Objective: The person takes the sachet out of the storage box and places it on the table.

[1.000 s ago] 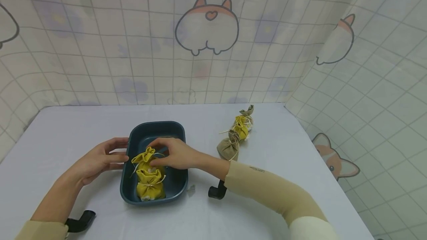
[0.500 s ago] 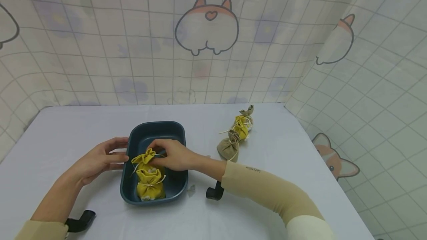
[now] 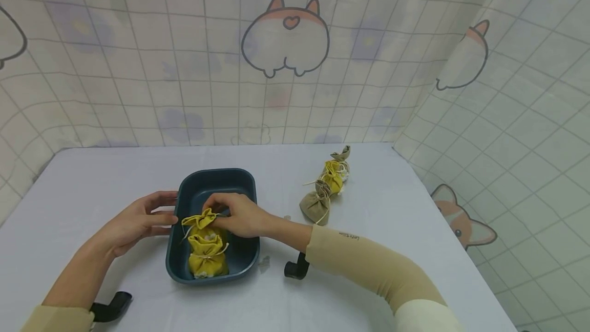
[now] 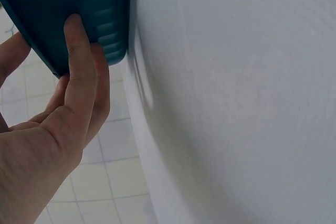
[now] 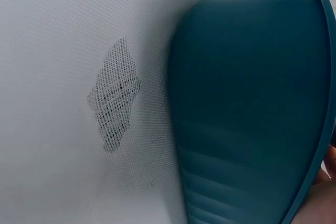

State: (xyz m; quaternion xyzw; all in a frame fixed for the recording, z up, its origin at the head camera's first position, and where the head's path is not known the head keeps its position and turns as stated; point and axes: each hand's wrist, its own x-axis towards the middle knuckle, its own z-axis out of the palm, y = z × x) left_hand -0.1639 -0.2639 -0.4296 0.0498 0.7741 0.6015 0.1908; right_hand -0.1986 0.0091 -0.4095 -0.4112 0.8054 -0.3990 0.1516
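Note:
In the head view a dark teal plastic tub (image 3: pixel 245 265) stands on the table with two yellow drawstring pouches in it. The nearer pouch (image 3: pixel 208 261) sits upright at the tub's front left. Just behind it is the other yellow pouch (image 3: pixel 199 220), its gathered neck pinched by my right hand (image 3: pixel 240 214), which reaches down inside the tub. My left hand (image 3: pixel 131 225) rests its extended fingers against the tub's left side; the left wrist view has those fingers (image 4: pixel 80 72) on the outer wall. From the right wrist, the tub's wall mostly hides my right hand (image 5: pixel 321 195).
Right of the tub, a row of pouches leads toward the table's back: a khaki pouch (image 3: pixel 316 204) in front, a yellow one (image 3: pixel 333 175) behind it, then another khaki one (image 3: pixel 341 153). White cloth covers the table (image 3: pixel 378 219). A patterned curtain (image 3: pixel 207 65) hangs behind.
My right hand has sunk slightly into the tub, and the neck of the pouch it holds sits a little lower. My left hand and the tub have stayed in place.

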